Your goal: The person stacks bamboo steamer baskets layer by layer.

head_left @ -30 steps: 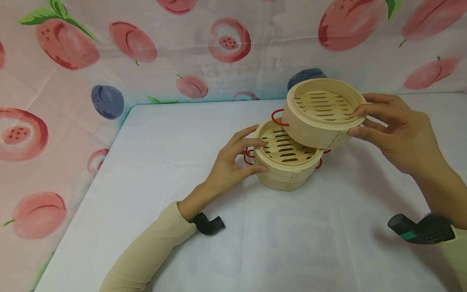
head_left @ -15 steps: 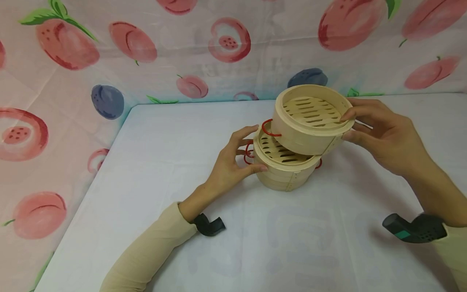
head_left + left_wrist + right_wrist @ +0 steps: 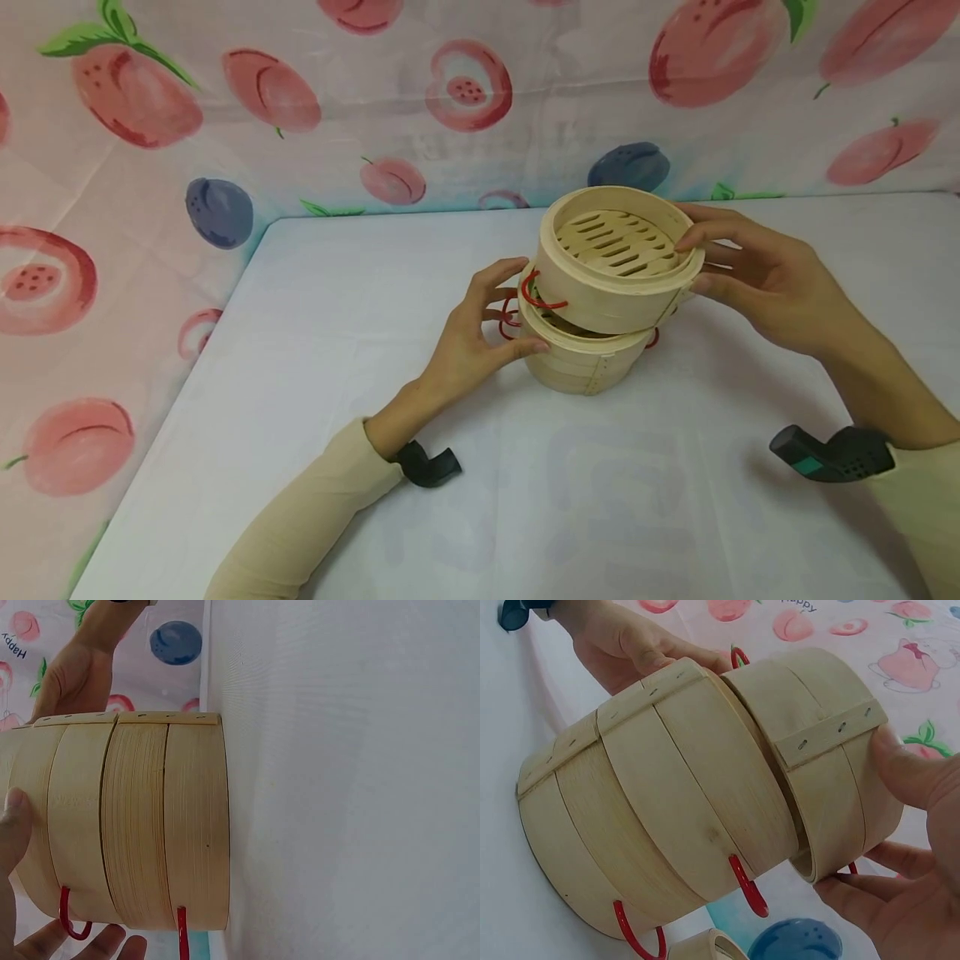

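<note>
My right hand (image 3: pixel 772 283) grips the right rim of a round bamboo steamer basket (image 3: pixel 603 304), thumb outside and a fingertip over the rim. This basket has a slatted base and red loop handles. It sits slightly tilted and off-centre over a stack of lower steamer baskets (image 3: pixel 577 372), covering most of the top slats. In the right wrist view a gap shows between the upper basket (image 3: pixel 829 772) and the stack (image 3: pixel 667 795). My left hand (image 3: pixel 480 329) holds the stack's left side, thumb in front and fingers around the red handles.
A white-covered table (image 3: pixel 600 500) lies under the stack. Behind it hangs a cloth (image 3: pixel 555 100) printed with peaches. In the right wrist view a small part of another round bamboo piece (image 3: pixel 705 949) shows beyond the stack. Black devices (image 3: pixel 832 454) sit on both wrists.
My right hand has moved left and slightly down with the upper basket, bringing it further over the stack. The left hand and the lower baskets have stayed in place.
</note>
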Motion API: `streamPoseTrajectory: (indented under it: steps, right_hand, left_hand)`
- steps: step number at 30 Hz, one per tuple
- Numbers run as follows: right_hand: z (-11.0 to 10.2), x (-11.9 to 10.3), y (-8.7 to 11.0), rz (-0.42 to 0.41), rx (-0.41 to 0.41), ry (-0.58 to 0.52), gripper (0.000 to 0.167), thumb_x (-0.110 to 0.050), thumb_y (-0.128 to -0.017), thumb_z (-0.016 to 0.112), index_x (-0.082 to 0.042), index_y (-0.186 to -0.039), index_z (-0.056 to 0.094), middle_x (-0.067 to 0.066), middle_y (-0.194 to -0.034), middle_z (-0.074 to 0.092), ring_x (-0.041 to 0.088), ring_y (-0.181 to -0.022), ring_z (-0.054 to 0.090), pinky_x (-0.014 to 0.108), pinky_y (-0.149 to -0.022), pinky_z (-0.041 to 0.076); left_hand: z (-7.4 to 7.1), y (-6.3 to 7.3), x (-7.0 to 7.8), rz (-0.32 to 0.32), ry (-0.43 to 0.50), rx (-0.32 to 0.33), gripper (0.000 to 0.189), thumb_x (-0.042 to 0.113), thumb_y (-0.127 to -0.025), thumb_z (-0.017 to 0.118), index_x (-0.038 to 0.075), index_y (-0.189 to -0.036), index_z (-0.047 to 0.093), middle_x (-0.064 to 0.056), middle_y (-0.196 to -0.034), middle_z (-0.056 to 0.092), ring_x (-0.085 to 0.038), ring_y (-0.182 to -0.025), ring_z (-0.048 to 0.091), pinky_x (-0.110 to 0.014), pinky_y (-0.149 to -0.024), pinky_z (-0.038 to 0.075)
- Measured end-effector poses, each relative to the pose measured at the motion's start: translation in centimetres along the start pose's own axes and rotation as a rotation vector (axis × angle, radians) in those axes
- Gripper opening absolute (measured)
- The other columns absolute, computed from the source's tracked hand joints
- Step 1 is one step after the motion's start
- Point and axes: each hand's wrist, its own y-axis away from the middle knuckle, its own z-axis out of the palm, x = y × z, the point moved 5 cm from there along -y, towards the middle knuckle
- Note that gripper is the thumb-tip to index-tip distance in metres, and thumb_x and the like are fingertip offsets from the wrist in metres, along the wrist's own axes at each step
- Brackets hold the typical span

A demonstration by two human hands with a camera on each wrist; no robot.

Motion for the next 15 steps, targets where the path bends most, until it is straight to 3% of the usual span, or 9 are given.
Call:
streamPoseTrajectory:
  steps: [10,15]
  right_hand:
    - [0.29,0.73,0.01,0.046,-0.036,-0.047,0.029,0.014,-0.091,0.052,0.019,-0.118,0.046,0.028,-0.148,0.027,0.033,-0.136,0.03,0.025,-0.099,0.04]
    - [0.56,0.92,-0.07,0.048,-0.036,-0.08,0.04,0.012,-0.087,0.06,0.017,-0.123,0.043,0.024,-0.151,0.024,0.033,-0.139,0.023,0.026,-0.102,0.036]
  left_hand:
    - [0.03,0.11,-0.1,0.001,0.019,-0.008,0.087,0.005,-0.072,0.084,0.013,-0.142,0.033,0.0,-0.147,0.038,-0.02,-0.115,0.054,-0.037,-0.086,0.048]
    - [0.02,0.07,-0.03,0.013,0.025,-0.003,0.087,0.004,-0.071,0.084,0.012,-0.141,0.033,-0.001,-0.146,0.038,-0.02,-0.114,0.055,-0.038,-0.084,0.049]
